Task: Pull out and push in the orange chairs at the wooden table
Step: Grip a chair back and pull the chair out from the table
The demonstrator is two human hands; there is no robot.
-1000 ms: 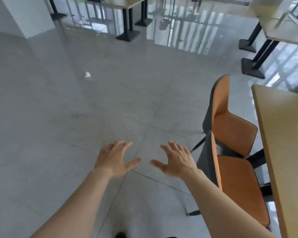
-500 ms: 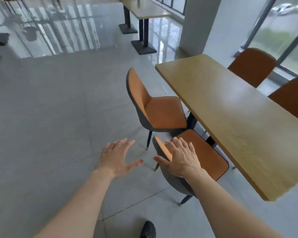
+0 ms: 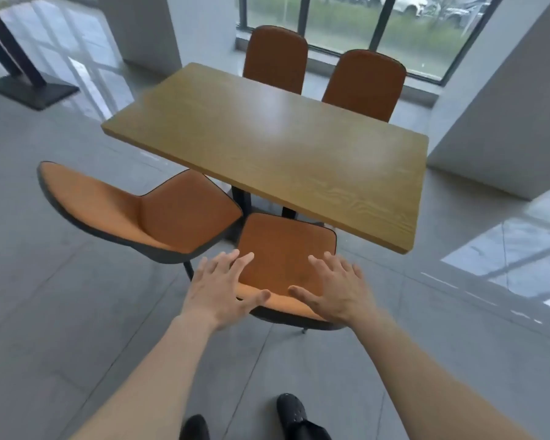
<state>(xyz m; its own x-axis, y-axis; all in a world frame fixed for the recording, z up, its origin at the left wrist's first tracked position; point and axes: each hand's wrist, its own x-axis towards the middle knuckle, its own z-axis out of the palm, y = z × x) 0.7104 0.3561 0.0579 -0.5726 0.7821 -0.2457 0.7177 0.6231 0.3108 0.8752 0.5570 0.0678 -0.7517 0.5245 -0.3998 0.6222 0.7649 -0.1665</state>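
Observation:
A wooden table stands ahead of me. Directly below me an orange chair sits at the table's near side, its seat partly under the tabletop. My left hand hovers over the left end of its backrest top, fingers spread. My right hand hovers over the right end, also spread. Neither hand grips the chair. A second orange chair stands to its left, angled away from the table. At the far side are two more orange chairs, the right one near the window.
White pillars rise at the right and back left. Another table's black base stands at the far left. A window runs behind the far chairs. My black shoes are on the grey tiled floor.
My view has swung right so I now face the table squarely. Both open hands have moved from beside the near chair to above its backrest.

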